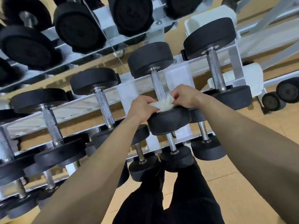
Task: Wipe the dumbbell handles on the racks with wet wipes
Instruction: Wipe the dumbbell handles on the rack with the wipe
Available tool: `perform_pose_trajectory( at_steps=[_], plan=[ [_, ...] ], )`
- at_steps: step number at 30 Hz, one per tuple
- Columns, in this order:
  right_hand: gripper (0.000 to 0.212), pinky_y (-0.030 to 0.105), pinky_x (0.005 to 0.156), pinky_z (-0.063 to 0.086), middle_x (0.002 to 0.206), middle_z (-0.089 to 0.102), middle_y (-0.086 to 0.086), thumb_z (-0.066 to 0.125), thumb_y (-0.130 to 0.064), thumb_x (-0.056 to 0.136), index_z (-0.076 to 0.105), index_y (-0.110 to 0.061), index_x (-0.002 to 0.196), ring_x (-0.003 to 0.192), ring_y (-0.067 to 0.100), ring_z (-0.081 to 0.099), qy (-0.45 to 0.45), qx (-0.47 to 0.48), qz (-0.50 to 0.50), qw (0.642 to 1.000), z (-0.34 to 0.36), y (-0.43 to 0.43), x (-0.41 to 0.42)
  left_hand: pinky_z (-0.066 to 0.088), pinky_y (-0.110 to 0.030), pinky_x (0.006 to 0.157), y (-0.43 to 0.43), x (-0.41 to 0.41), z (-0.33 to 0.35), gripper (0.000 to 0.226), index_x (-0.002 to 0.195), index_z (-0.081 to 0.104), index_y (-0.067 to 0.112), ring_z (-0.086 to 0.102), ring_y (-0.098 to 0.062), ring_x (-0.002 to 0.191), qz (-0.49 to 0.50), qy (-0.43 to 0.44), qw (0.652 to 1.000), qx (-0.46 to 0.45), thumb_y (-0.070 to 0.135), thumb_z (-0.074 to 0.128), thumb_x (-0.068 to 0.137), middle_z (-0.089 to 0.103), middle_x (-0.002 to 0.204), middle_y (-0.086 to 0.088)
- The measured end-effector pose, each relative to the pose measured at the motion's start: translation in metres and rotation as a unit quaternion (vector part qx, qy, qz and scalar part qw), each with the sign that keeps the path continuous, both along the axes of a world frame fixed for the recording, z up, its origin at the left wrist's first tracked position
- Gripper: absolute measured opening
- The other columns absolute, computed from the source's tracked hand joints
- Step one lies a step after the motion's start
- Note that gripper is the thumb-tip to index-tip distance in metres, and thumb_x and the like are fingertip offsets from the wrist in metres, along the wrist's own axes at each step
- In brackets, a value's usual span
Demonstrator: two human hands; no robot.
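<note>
Both forearms reach out over black trousers (186, 199) to the rack (90, 102). The left hand (142, 107) and right hand (186, 96) meet at the near end of one dumbbell's knurled handle (157, 84), each pinching an end of a crumpled white wipe (163, 105). The wipe lies between the hands, bunched against the handle just where it joins the near head (168, 122); whether it goes right round cannot be told. The left fingers curl over its left end and the right fingertips nip its right end.

Raised marks on the upper heads (131, 13) are too blurred to read.

Neighbour dumbbells sit on the same tier, one to the left (104, 107) and one to the right (216, 70), neither touched. Smaller dumbbells (176, 157) rest on the tier below, under the hands, above a tan floor (242, 183).
</note>
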State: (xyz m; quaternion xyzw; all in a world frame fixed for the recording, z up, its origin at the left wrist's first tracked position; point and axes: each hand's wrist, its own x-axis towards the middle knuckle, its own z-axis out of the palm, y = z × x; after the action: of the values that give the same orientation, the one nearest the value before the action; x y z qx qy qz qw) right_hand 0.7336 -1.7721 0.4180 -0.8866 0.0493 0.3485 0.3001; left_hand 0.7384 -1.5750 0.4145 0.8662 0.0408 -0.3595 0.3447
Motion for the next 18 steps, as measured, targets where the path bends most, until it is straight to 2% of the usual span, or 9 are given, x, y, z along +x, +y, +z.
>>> perform_pose_trajectory(
  at_steps=[2, 4, 7, 10, 11, 13, 15, 18],
  plan=[
    [0.039, 0.023, 0.055, 0.035, 0.063, 0.054, -0.007, 0.072, -0.005, 0.083, 0.054, -0.028, 0.056, 0.067, 0.019, 0.052, 0.006, -0.025, 0.034, 0.999, -0.008, 0.004, 0.009, 0.047, -0.026, 0.072, -0.001, 0.005, -0.002, 0.015, 0.087, 0.073, 0.025, 0.061, -0.016, 0.082, -0.002, 0.009, 1.000, 0.003, 0.012, 0.079, 0.082, 0.068, 0.082, 0.006],
    [0.031, 0.025, 0.057, 0.035, 0.065, 0.056, -0.003, 0.074, -0.007, 0.082, 0.057, -0.023, 0.060, 0.073, 0.023, 0.054, 0.000, -0.026, 0.040, 0.999, -0.011, 0.005, 0.012, 0.046, -0.023, 0.067, 0.000, 0.010, -0.006, 0.016, 0.084, 0.074, 0.024, 0.063, -0.014, 0.080, -0.016, 0.008, 1.000, 0.023, 0.010, 0.079, 0.081, 0.068, 0.080, 0.006],
    [0.010, 0.024, 0.060, 0.040, 0.075, 0.066, 0.006, 0.076, -0.006, 0.082, 0.072, -0.011, 0.074, 0.074, 0.018, 0.055, -0.025, 0.027, -0.018, 0.999, -0.009, 0.002, 0.009, 0.046, -0.023, 0.069, -0.003, 0.017, -0.012, 0.018, 0.093, 0.078, 0.019, 0.066, -0.019, 0.091, -0.048, -0.031, 0.995, 0.085, 0.005, 0.071, 0.085, 0.072, 0.094, -0.001],
    [0.010, 0.020, 0.063, 0.039, 0.077, 0.064, -0.003, 0.080, -0.015, 0.084, 0.072, -0.015, 0.078, 0.072, 0.011, 0.056, -0.046, 0.054, -0.066, 0.995, -0.004, -0.001, 0.002, 0.045, -0.027, 0.073, -0.010, 0.017, -0.011, 0.026, 0.104, 0.076, 0.013, 0.063, -0.026, 0.098, -0.042, -0.092, 0.985, 0.140, 0.002, 0.060, 0.086, 0.069, 0.104, -0.008],
    [0.015, 0.019, 0.061, 0.037, 0.074, 0.062, -0.006, 0.080, -0.016, 0.084, 0.069, -0.019, 0.075, 0.071, 0.011, 0.056, -0.045, 0.042, -0.065, 0.996, -0.005, -0.001, 0.001, 0.044, -0.027, 0.073, -0.012, 0.017, -0.010, 0.026, 0.104, 0.076, 0.014, 0.062, -0.025, 0.095, -0.037, -0.100, 0.985, 0.135, 0.003, 0.060, 0.086, 0.068, 0.101, -0.006],
    [0.024, 0.022, 0.056, 0.035, 0.066, 0.058, -0.006, 0.078, -0.013, 0.083, 0.064, -0.021, 0.065, 0.069, 0.017, 0.054, -0.045, 0.001, -0.053, 0.998, -0.010, 0.001, 0.002, 0.046, -0.026, 0.069, -0.013, 0.015, -0.007, 0.020, 0.092, 0.076, 0.018, 0.062, -0.020, 0.083, -0.006, -0.073, 0.995, 0.069, 0.004, 0.065, 0.083, 0.066, 0.085, 0.000],
    [0.025, 0.024, 0.060, 0.036, 0.064, 0.057, -0.005, 0.074, -0.010, 0.082, 0.063, -0.022, 0.063, 0.073, 0.020, 0.055, -0.051, -0.028, -0.067, 0.996, -0.013, 0.006, 0.007, 0.050, -0.026, 0.064, -0.006, 0.010, -0.005, 0.016, 0.081, 0.074, 0.021, 0.062, -0.016, 0.071, 0.039, -0.035, 0.999, 0.001, 0.005, 0.071, 0.082, 0.066, 0.072, 0.004],
    [0.033, 0.025, 0.067, 0.038, 0.061, 0.053, -0.010, 0.064, -0.009, 0.083, 0.053, -0.024, 0.055, 0.075, 0.024, 0.056, -0.080, -0.047, -0.079, 0.993, -0.017, 0.015, 0.011, 0.049, -0.023, 0.066, 0.003, 0.004, -0.009, 0.010, 0.083, 0.074, 0.023, 0.063, -0.011, 0.077, 0.010, -0.033, 0.999, 0.000, 0.014, 0.078, 0.082, 0.068, 0.080, 0.006]
  ],
)
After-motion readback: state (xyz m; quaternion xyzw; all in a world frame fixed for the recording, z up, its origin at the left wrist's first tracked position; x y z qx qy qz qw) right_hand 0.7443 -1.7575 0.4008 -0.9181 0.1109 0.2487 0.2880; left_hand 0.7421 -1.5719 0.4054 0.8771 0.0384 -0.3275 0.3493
